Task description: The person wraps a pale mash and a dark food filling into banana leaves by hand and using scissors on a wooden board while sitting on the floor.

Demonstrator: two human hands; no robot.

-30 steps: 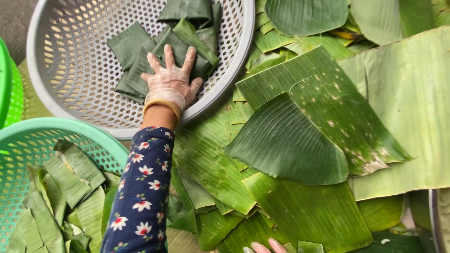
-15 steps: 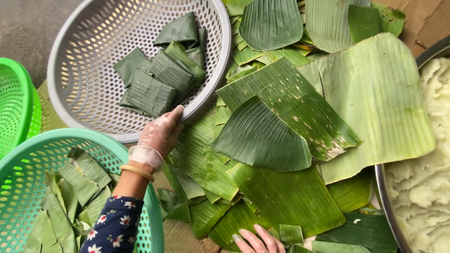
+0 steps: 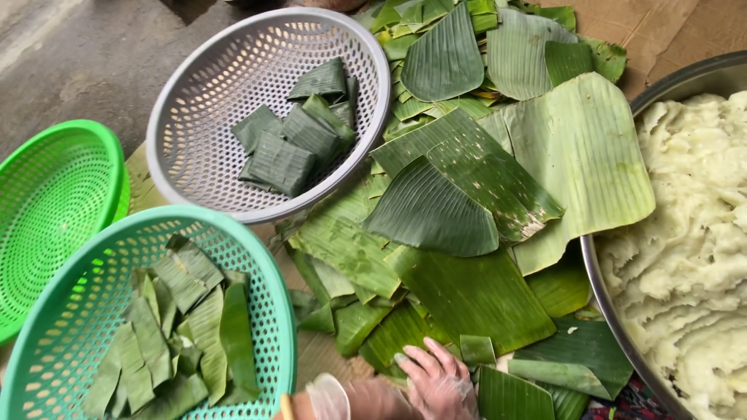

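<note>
The head view looks down on a heap of banana leaves point(image 3: 475, 225) spread over the middle of the scene. The topmost leaf piece point(image 3: 436, 210) is dark green with a rounded edge; its long axis runs roughly from lower left to upper right, and its ribs slant the same way. Under it lies a broad paler leaf point(image 3: 591, 155) reaching toward the metal bowl.

At the bottom edge, the right hand point(image 3: 436, 381) in a thin clear glove rests palm down on the leaves, fingers point(image 3: 416, 359) spread slightly and pointing up and to the left. It lies flat on a leaf and grips nothing. Just beside it is a small square leaf scrap point(image 3: 476, 348). The left hand point(image 3: 327, 397) shows only as a gloved edge at the bottom, next to the teal basket; whether it is open or closed cannot be told.

The grey basket point(image 3: 202, 155) at the top holds folded leaf parcels point(image 3: 296, 132). The teal basket point(image 3: 264, 272) at lower left holds narrow leaf strips point(image 3: 179, 327). A bright green basket point(image 3: 54, 202) sits at the far left. The large metal bowl point(image 3: 599, 295) on the right is full of white dough point(image 3: 685, 233).
</note>
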